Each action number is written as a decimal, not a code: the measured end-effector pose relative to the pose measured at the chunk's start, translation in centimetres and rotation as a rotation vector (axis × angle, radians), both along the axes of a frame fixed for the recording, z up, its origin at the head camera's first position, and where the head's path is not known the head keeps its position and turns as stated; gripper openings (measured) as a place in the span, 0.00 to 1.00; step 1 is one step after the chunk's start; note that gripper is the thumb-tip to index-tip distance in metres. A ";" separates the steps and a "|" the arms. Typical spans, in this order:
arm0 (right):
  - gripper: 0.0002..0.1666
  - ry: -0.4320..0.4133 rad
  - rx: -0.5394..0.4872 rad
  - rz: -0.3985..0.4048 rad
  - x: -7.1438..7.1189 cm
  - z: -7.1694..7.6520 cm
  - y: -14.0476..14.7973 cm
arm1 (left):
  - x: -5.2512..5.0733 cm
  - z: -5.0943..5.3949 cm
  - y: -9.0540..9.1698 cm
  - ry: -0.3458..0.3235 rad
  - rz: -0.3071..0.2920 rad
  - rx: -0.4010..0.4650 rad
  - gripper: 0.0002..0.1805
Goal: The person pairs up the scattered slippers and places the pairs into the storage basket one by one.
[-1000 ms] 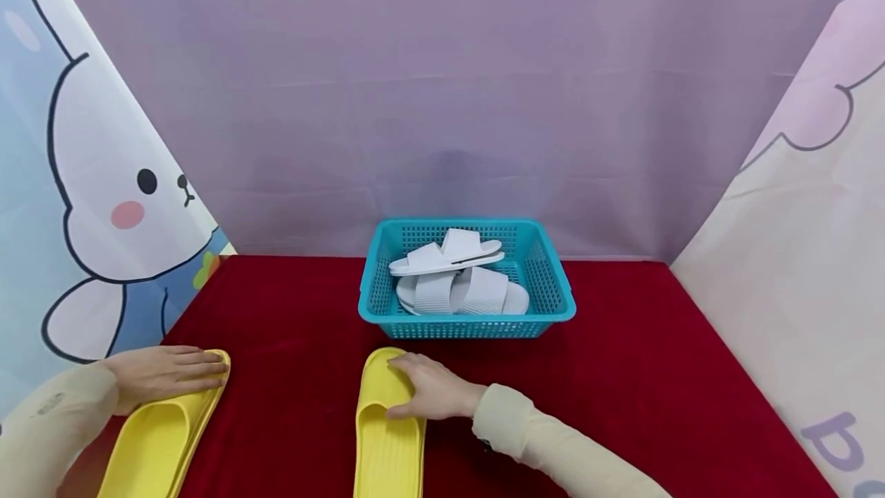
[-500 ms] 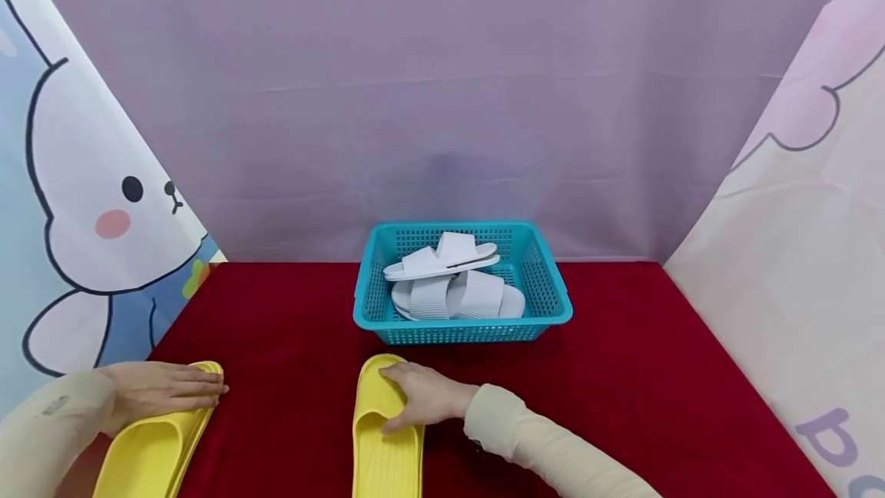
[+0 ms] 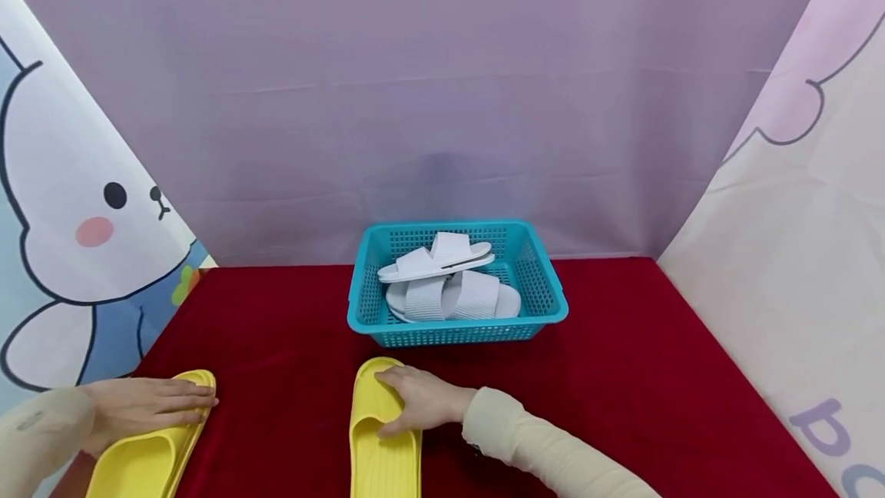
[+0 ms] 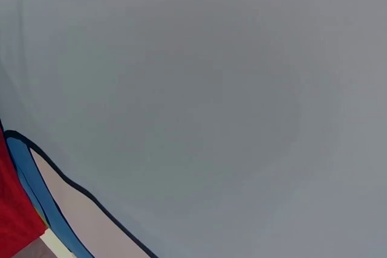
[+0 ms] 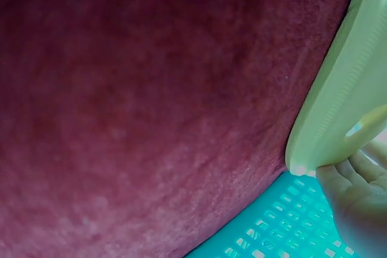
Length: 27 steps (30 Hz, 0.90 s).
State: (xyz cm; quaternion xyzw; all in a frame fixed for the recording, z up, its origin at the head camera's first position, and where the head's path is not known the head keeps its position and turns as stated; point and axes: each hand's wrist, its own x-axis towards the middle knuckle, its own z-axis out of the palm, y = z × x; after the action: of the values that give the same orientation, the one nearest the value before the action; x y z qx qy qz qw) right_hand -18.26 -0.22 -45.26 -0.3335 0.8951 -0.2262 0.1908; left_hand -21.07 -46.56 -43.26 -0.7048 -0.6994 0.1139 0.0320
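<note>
In the head view, my left hand (image 3: pixel 141 410) lies with straight fingers across the toe of a pair of yellow slippers (image 3: pixel 134 467) on the left; one slipper seems stacked over the other. My right hand (image 3: pixel 429 402) rests on a yellow slipper (image 3: pixel 383 452) in the middle, fingers spread over the strap and the thumb at the foot opening. The right wrist view shows fingertips of this hand (image 5: pixel 357 191) touching the slipper edge (image 5: pixel 338 107). Heel ends of the slippers are cut off by the frame. Neither hand shows in the left wrist view.
Beyond the middle slipper stands a turquoise basket (image 3: pixel 542 313) holding white slippers (image 3: pixel 452 294). Dark red cloth (image 3: pixel 608 375) covers the table. A purple curtain (image 3: pixel 442 98) hangs behind, with printed cloth panels (image 3: pixel 781 267) at the sides.
The head view has drifted slightly, so the whole scene sits a little further left and the slippers lower. Both hands stay on their slippers.
</note>
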 end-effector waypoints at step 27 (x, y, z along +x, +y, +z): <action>0.48 -0.019 -0.011 -0.025 0.3 0.1 0.3 | 0.4 -1.4 -1.0 -0.006 0.185 -0.034 0.43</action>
State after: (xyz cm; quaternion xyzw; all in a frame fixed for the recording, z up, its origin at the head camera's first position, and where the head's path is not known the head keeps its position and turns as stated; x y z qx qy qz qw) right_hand -18.00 0.03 -45.16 -0.3212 0.8961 -0.2366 0.1944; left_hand -20.65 -47.55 -44.67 -0.6381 -0.7596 0.1260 0.0072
